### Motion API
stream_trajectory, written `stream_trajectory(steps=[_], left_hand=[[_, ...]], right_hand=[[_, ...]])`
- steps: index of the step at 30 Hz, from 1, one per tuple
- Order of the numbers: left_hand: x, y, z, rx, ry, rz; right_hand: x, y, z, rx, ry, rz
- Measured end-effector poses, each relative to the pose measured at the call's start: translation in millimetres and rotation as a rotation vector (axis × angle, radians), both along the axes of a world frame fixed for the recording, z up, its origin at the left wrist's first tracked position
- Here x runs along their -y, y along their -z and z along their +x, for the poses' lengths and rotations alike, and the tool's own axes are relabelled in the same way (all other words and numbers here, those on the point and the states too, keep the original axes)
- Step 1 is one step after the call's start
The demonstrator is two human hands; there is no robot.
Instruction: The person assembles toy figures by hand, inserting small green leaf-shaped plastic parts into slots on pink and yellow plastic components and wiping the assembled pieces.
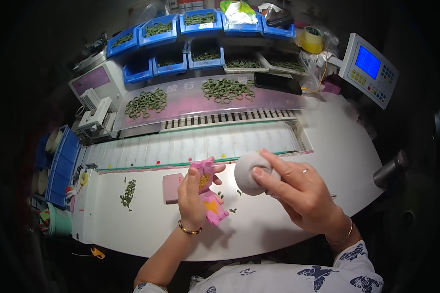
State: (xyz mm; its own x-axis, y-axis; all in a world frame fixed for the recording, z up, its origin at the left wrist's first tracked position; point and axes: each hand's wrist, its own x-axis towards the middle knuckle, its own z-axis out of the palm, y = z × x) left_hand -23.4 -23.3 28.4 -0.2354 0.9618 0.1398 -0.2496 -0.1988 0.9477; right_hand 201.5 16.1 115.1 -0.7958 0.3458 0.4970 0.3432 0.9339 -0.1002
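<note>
My left hand (192,198) is closed on a pink two-part rubber mould (222,214), opened so that the yellow patches inside both halves show. To its right, above the white table, my right hand (308,198) grips a round greyish-white cloth pouch (246,174) between thumb and fingers. A small gap separates the pouch from the mould. Beside my left hand lies a pink block (170,189) with a mark on top. Small green pieces (128,194) are heaped farther left, and a few more crumbs lie under the mould and pouch.
A belt of white plates (181,149) crosses behind my hands. Beyond it, green rings (227,90) lie in piles on a mat, near a dark phone (277,83). Blue bins (157,36) stand at the back. A control panel (369,68) and dark cylinder (391,168) are at right.
</note>
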Motion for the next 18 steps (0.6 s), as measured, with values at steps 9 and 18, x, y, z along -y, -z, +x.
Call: stream_trajectory(steps=[9, 18], left_hand=[[8, 9, 2, -0.189, -0.110, 0.421], [-1, 7, -7, -0.483, -0.064, 0.635]], right_hand=[[14, 14, -5, 0.088, -0.050, -0.083], [20, 36, -20, 0.173, -0.101, -0.138]])
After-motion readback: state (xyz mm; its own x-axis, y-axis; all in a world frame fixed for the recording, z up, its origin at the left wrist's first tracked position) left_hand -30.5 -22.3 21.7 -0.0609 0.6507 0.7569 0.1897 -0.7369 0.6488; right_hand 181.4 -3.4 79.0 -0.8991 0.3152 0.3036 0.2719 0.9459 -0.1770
